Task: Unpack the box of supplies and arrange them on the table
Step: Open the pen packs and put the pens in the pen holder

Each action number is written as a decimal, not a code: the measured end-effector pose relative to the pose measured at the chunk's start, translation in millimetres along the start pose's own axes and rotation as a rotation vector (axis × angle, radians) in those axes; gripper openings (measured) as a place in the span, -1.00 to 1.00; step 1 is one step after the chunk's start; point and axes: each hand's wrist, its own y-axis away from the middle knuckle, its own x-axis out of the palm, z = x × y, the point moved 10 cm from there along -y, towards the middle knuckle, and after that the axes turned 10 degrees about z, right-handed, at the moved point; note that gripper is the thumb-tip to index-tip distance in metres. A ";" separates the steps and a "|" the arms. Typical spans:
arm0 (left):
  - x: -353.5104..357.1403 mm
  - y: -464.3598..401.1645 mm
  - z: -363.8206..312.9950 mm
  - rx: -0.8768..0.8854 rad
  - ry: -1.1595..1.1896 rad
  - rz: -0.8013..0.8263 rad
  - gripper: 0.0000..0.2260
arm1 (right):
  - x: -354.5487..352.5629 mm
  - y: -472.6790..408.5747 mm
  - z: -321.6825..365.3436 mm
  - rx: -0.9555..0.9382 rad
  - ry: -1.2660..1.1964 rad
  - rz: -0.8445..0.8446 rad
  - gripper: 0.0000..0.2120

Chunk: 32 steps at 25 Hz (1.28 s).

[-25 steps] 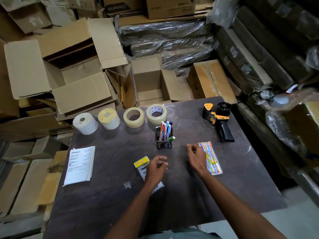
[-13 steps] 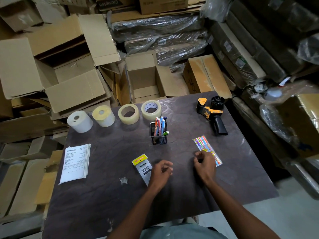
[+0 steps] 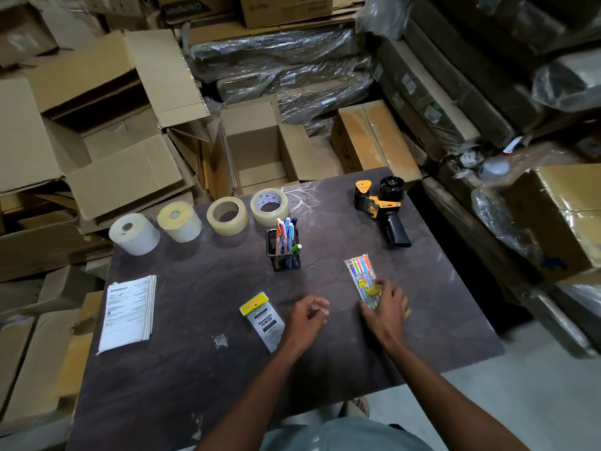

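Observation:
On the dark table (image 3: pixel 201 379) stand a white roll (image 3: pixel 134 234), a yellowish roll (image 3: pixel 179 222) and two clear tape rolls (image 3: pixel 227 215) (image 3: pixel 270 206) in a row at the back. A mesh pen holder (image 3: pixel 283 252) with several pens stands mid-table. A tape dispenser (image 3: pixel 382 209) lies at the back right. My right hand (image 3: pixel 385 309) rests with fingers spread on the near end of a colourful pen pack (image 3: pixel 361 276). My left hand (image 3: pixel 307 317) is loosely curled, holding nothing, beside a small packet with a yellow header (image 3: pixel 261 317).
A stack of printed papers (image 3: pixel 128 312) lies at the table's left edge. An open empty cardboard box (image 3: pixel 257 148) stands behind the table, among many other cartons and plastic-wrapped bundles. Grey floor shows at the lower right.
My right hand has shifted right onto the pen pack's near end. The left hand has moved off the small packet to its right side. The camera view has shifted slightly.

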 end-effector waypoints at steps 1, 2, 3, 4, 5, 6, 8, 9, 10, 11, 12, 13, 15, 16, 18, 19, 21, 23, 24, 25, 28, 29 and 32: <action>2.6 -0.5 -3.4 0.005 -0.004 0.003 -0.84 | 0.2 1.8 1.5 -0.009 -0.036 0.013 -0.42; 4.7 -1.9 -4.1 0.009 -0.004 -0.002 -0.84 | 0.8 3.1 4.3 -0.043 -0.081 0.030 -0.40; 6.4 -2.7 -3.9 0.003 -0.009 -0.005 -0.84 | 1.8 5.2 7.9 -0.086 -0.131 0.058 -0.38; 8.6 -4.6 -2.7 0.001 -0.009 -0.007 -0.84 | 3.8 7.6 10.5 -0.122 -0.177 0.089 -0.37; 11.2 -6.5 -0.2 -0.014 -0.020 -0.003 -0.83 | 3.8 11.3 13.2 -0.145 -0.204 0.113 -0.35; 13.3 -8.7 2.1 -0.027 -0.024 -0.002 -0.81 | 4.0 14.5 15.3 -0.164 -0.219 0.129 -0.34; 17.9 -10.6 3.9 -0.081 0.001 -0.003 -0.72 | 0.3 23.1 23.8 -0.225 -0.254 0.130 -0.31; 23.5 -9.7 1.5 -0.115 0.060 0.014 -0.68 | -2.8 28.3 30.4 -0.273 -0.271 0.127 -0.32; 30.0 -8.6 1.1 -0.158 0.155 0.031 -0.65 | -6.1 34.8 39.5 -0.332 -0.277 0.123 -0.33; 37.3 -5.6 0.0 -0.206 0.257 0.051 -0.63 | -9.0 43.1 49.9 -0.388 -0.268 0.121 -0.35; 44.8 -3.1 0.3 -0.252 0.360 0.072 -0.66 | -9.3 51.0 59.0 -0.428 -0.249 0.126 -0.36; 51.7 -0.9 0.5 -0.296 0.448 0.095 -0.74 | -6.5 58.8 67.1 -0.457 -0.226 0.145 -0.36; 59.0 2.0 1.4 -0.370 0.630 0.111 -0.75 | 4.5 72.0 82.4 -0.521 -0.180 0.199 -0.35; 59.6 2.0 2.8 -0.391 0.725 0.102 -0.70 | 9.1 77.9 90.1 -0.573 -0.165 0.215 -0.36; 58.7 3.0 3.4 -0.396 0.853 0.091 -0.69 | 13.8 88.2 102.3 -0.671 -0.127 0.241 -0.35; 57.4 3.2 5.8 -0.401 0.870 0.086 -0.71 | 11.0 92.7 108.0 -0.699 -0.116 0.243 -0.34; 50.3 2.8 14.6 -0.406 0.852 0.056 -0.67 | 1.3 101.8 116.1 -0.714 -0.157 0.270 -0.40; 44.6 1.4 18.9 -0.406 0.806 0.090 -0.49 | -4.4 108.2 121.7 -0.722 -0.223 0.335 -0.56; 42.5 2.4 15.6 -0.386 0.804 0.118 -0.46 | -6.5 106.9 123.1 -0.715 -0.261 0.348 -0.67; 38.7 3.3 12.7 -0.358 0.794 0.131 -0.47 | -8.3 100.5 120.9 -0.683 -0.304 0.335 -0.78; 29.9 8.4 2.6 -0.279 0.745 0.142 -0.68 | -11.9 66.4 104.5 -0.538 -0.404 0.227 -0.83; 28.9 10.6 0.7 -0.268 0.717 0.154 -0.72 | -13.9 55.5 100.0 -0.514 -0.388 0.183 -0.85; 25.0 20.3 -7.1 -0.258 0.636 0.215 -0.72 | -15.4 29.9 95.6 -0.496 -0.282 0.154 -0.73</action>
